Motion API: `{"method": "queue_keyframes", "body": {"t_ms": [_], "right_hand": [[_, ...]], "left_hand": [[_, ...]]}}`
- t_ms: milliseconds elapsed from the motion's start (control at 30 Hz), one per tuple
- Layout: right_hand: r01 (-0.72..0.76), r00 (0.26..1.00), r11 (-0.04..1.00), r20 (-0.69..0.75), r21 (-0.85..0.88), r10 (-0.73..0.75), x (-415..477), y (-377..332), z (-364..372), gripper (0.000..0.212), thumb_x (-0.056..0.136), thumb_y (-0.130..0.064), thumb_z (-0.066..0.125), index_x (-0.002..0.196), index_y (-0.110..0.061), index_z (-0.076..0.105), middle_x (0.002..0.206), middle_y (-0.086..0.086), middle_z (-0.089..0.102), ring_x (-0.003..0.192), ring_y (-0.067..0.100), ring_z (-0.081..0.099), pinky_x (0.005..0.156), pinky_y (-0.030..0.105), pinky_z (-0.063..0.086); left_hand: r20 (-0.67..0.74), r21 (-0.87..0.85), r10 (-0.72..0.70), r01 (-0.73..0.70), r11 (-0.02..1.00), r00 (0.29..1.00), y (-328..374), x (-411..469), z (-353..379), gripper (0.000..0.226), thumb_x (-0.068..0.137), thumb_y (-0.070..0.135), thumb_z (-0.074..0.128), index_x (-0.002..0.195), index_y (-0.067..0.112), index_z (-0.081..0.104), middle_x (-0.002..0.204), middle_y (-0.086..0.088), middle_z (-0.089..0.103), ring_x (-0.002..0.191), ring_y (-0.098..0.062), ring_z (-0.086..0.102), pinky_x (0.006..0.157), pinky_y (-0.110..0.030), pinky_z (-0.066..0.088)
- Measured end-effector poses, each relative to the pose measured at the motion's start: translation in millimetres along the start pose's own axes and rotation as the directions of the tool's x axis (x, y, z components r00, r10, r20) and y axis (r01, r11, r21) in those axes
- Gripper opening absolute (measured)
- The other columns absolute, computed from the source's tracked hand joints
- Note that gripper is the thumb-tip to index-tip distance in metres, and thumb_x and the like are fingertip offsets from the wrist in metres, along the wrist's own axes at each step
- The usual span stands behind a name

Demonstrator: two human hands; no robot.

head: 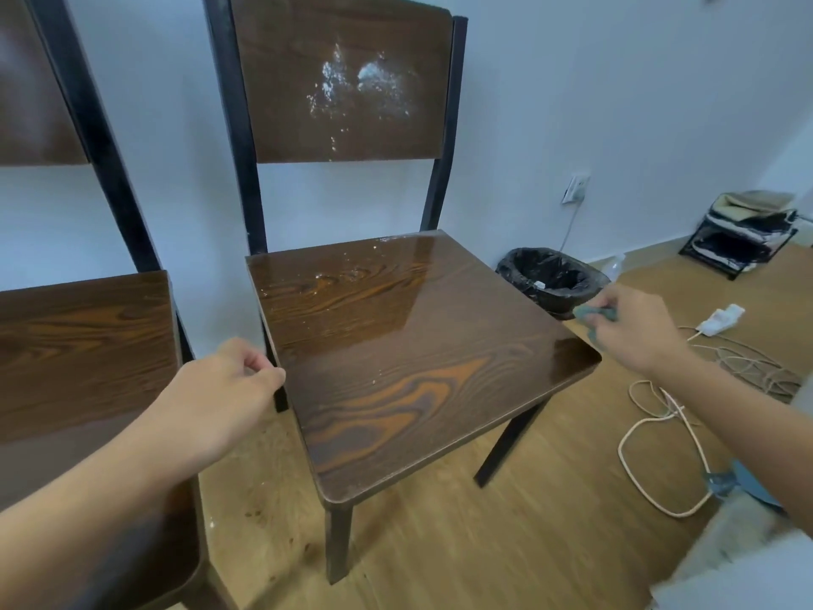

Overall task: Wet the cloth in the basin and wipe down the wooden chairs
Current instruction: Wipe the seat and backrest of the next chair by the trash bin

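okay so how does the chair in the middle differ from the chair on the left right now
The middle chair has white splatter on its backrest; the left chair backrest shows none. The middle chair's seat gleams wet with specks near the back; the left chair's seat looks duller. The left hand grips the middle chair's seat edge; nothing touches the left chair. The middle chair is in full view; the left chair is cropped. Both share dark wood grain and black frames.

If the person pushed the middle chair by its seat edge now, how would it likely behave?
The chair would probably slide rather than tip: four splayed legs on smooth wood floor. Its glossy seat looks wet, so the left hand at the edge might slip. The metal frame suggests moderate weight.
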State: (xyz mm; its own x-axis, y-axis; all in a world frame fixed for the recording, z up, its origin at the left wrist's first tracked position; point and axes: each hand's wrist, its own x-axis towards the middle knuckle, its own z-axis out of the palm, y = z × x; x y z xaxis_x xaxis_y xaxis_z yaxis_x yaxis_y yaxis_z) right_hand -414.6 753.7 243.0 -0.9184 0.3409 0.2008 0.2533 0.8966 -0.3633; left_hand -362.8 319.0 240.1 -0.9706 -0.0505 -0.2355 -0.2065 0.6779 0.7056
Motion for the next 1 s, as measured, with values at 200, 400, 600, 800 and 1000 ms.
{"method": "queue_keyframes", "body": {"t_ms": [200, 400, 600, 800, 1000], "right_hand": [[0.029, 0.999, 0.999, 0.034, -0.024, -0.029, 17.8, -50.1, 47.8, 0.011, 0.096, -0.016, 0.062, 0.107, -0.013, 0.063, 0.106, 0.011, 0.063, 0.093, 0.026, 0.058, 0.077, 0.031, 0.046], [0.201, 0.977, 0.979, 0.068, 0.041, -0.204, 0.5, -123.2, 77.3, 0.012, 0.091, -0.012, 0.062, 0.102, -0.015, 0.064, 0.107, 0.009, 0.069, 0.094, 0.027, 0.062, 0.078, 0.032, 0.048], [0.619, 0.628, 0.686, 0.283, 0.382, -0.725, -73.9, -243.5, 100.5, 0.010, 0.096, -0.014, 0.061, 0.101, -0.022, 0.060, 0.111, -0.002, 0.063, 0.097, 0.015, 0.059, 0.081, 0.030, 0.052], [0.631, 0.680, 0.697, 0.188, 0.341, -0.708, 1.2, -283.9, 139.7, 0.011, 0.092, -0.010, 0.063, 0.102, -0.017, 0.064, 0.111, 0.006, 0.065, 0.100, 0.024, 0.062, 0.084, 0.037, 0.053], [0.482, 0.861, 0.850, 0.067, 0.215, -0.505, 112.8, -228.1, 154.8, 0.004, 0.093, -0.013, 0.063, 0.097, -0.012, 0.064, 0.104, 0.011, 0.068, 0.097, 0.029, 0.063, 0.084, 0.041, 0.055]], "left_hand": [[-0.041, -0.079, -0.099, 0.095, 0.992, 0.994, -7.0, 21.4, 3.5, 0.008, 0.098, 0.020, 0.054, 0.106, 0.023, 0.057, 0.087, -0.011, 0.071, 0.071, -0.023, 0.070, 0.061, -0.031, 0.052], [-0.133, -0.151, -0.175, 0.154, 0.976, 0.976, -5.8, 54.6, 1.7, 0.026, 0.097, 0.014, 0.057, 0.120, 0.022, 0.048, 0.094, -0.009, 0.066, 0.084, -0.025, 0.070, 0.078, -0.040, 0.062], [-0.112, -0.370, -0.366, 0.303, 0.878, 0.924, -4.3, 87.6, -11.1, 0.027, 0.098, 0.007, 0.057, 0.125, 0.003, 0.057, 0.102, -0.017, 0.068, 0.092, -0.035, 0.072, 0.071, -0.038, 0.062], [-0.093, -0.450, -0.385, 0.306, 0.839, 0.918, 2.1, 112.4, -20.2, 0.028, 0.101, 0.012, 0.055, 0.125, -0.002, 0.057, 0.108, -0.018, 0.063, 0.096, -0.034, 0.066, 0.073, -0.039, 0.057], [-0.179, -0.458, -0.300, 0.191, 0.868, 0.937, 17.7, 141.9, -11.6, 0.022, 0.103, 0.017, 0.054, 0.119, 0.005, 0.061, 0.115, -0.015, 0.065, 0.097, -0.028, 0.066, 0.073, -0.034, 0.054]]}}
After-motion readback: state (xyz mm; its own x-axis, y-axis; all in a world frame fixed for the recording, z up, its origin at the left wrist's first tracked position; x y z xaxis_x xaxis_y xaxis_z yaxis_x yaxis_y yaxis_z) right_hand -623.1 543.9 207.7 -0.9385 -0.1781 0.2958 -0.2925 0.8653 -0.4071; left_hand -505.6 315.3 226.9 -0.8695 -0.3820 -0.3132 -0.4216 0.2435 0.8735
